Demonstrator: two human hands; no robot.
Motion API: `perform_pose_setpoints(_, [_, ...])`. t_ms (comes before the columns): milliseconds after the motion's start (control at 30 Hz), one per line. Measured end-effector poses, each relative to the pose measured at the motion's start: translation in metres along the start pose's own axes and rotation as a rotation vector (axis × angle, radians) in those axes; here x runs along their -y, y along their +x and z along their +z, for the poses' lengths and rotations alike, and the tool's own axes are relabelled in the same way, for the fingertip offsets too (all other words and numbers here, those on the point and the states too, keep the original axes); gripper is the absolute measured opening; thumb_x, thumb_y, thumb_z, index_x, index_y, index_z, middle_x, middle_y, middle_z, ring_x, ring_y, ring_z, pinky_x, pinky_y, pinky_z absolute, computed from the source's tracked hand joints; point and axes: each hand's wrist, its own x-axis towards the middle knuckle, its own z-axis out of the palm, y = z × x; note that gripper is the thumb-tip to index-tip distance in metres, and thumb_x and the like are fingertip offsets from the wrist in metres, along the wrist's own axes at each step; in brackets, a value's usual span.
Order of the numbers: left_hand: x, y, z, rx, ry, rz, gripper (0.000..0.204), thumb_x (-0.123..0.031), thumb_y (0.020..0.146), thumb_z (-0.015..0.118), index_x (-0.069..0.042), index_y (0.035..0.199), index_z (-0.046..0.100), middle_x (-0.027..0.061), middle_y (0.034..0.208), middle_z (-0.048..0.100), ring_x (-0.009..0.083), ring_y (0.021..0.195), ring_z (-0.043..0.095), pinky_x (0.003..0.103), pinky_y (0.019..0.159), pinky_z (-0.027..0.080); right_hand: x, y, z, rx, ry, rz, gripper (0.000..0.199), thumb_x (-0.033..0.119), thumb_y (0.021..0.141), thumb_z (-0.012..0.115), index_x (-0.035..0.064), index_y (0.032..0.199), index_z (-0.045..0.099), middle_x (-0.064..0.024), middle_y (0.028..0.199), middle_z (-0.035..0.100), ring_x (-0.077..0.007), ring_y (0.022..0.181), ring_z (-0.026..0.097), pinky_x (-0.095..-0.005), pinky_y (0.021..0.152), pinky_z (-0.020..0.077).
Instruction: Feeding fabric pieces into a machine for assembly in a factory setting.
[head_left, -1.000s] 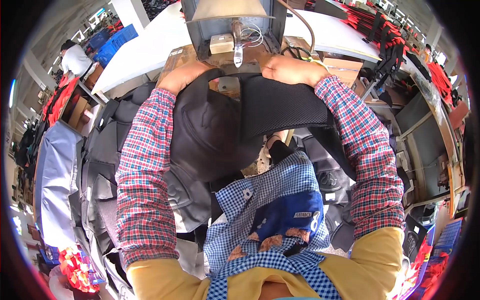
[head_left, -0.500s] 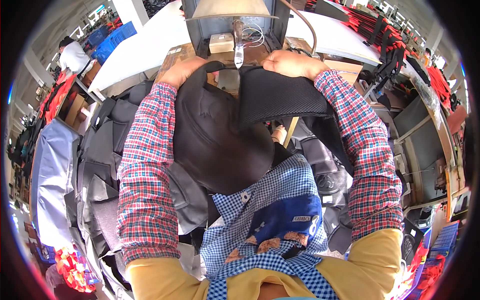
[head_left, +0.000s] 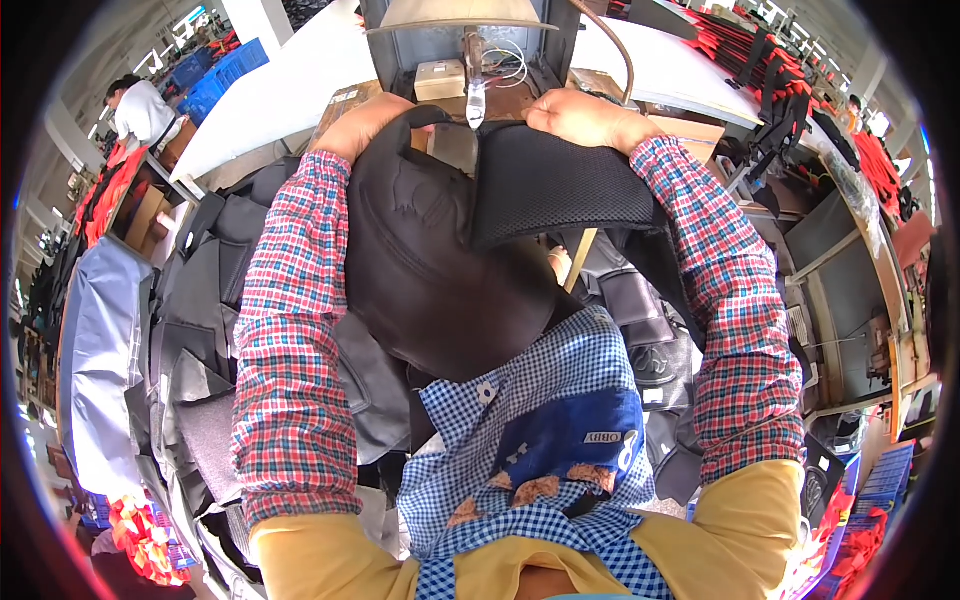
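Note:
A large black moulded padded piece (head_left: pixel 440 285) hangs between my arms, with a smooth side at the left and a mesh flap (head_left: pixel 560 185) folded over at the right. My left hand (head_left: pixel 368 125) is closed on its far left edge, fingertips hidden from view. At the flap's far edge, my right hand (head_left: pixel 582 118) pinches the material. Between both hands, a pointed clear tip (head_left: pixel 476 105) on a metal rod reaches down from the machine (head_left: pixel 400 75). The piece's edge lies close to that tip; whether they touch I cannot tell.
Dark moulded pieces (head_left: pixel 205 400) are heaped at my left, with more (head_left: pixel 655 370) beyond my apron at the right. White tabletops (head_left: pixel 290 90) flank the machine. Red and black strips (head_left: pixel 740 55) lie at the far right. Another person (head_left: pixel 145 110) stands at the far left.
Both hands and the piece sit slightly farther up in the view. The piece's left side has creased a little differently near my left hand. The person far left has shifted posture.

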Motion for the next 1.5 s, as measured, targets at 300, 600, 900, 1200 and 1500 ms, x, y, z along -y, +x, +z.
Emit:
perform_pose_setpoints(300, [-0.004, 0.005, -0.002, 0.108, 0.062, -0.187, 0.023, -0.010, 0.086, 0.061, -0.012, 0.107, 0.071, 0.0109, 0.111, 0.066, 0.0296, 0.111, 0.058, 0.035, 0.100, 0.042, 0.001, -0.001, -0.001, -0.027, 0.036, 0.026, 0.041, 0.034, 0.096, 0.045, -0.0028, 0.090, 0.061, -0.0187, 0.082, 0.063, -0.0278, 0.076, 0.061, -0.0381, 0.078, 0.0472])
perform_pose_setpoints(600, [0.084, -0.096, -0.088, -0.101, -0.397, -0.418, 0.025, -0.024, 0.092, 0.059, -0.005, 0.106, 0.065, -0.0065, 0.064, 0.045, 0.0066, 0.055, 0.041, 0.025, 0.050, 0.034, -0.086, -0.079, -0.038, -0.176, -0.077, -0.007, 0.040, 0.034, 0.096, 0.046, -0.0015, 0.092, 0.064, -0.0165, 0.086, 0.066, -0.0236, 0.082, 0.061, -0.0383, 0.081, 0.0473])
perform_pose_setpoints(900, [-0.040, -0.276, -0.139, -0.569, -0.767, -0.784, 0.026, -0.028, 0.097, 0.056, -0.005, 0.108, 0.063, -0.0109, 0.060, 0.031, 0.0020, 0.052, 0.028, 0.021, 0.049, 0.020, -0.199, -0.349, -0.011, -1.258, -0.190, 0.630, 0.046, 0.037, 0.101, 0.044, -0.0039, 0.108, 0.065, -0.0214, 0.096, 0.069, -0.0303, 0.090, 0.068, -0.0375, 0.079, 0.0518])
perform_pose_setpoints(1200, [-0.133, -0.259, -0.068, -0.273, -0.129, -0.988, 0.043, -0.038, 0.089, 0.062, -0.009, 0.120, 0.058, 0.0002, 0.077, 0.061, 0.0085, 0.060, 0.055, 0.021, 0.053, 0.042, -0.189, -0.276, 0.174, -0.797, -0.078, 0.429, 0.024, 0.022, 0.089, 0.056, 0.0029, 0.099, 0.067, -0.0163, 0.100, 0.068, -0.0366, 0.092, 0.065, -0.0433, 0.082, 0.0512])
perform_pose_setpoints(1500, [-0.120, -0.188, 0.031, 0.245, -0.477, -0.692, 0.028, -0.021, 0.099, 0.053, 0.004, 0.098, 0.066, 0.0029, 0.082, 0.066, 0.0076, 0.081, 0.057, 0.027, 0.077, 0.047, -0.219, -0.040, 0.439, 0.483, -0.417, -0.312, 0.025, 0.026, 0.080, 0.061, 0.0060, 0.066, 0.066, -0.0103, 0.066, 0.064, -0.0303, 0.061, 0.060, -0.0454, 0.057, 0.0473])
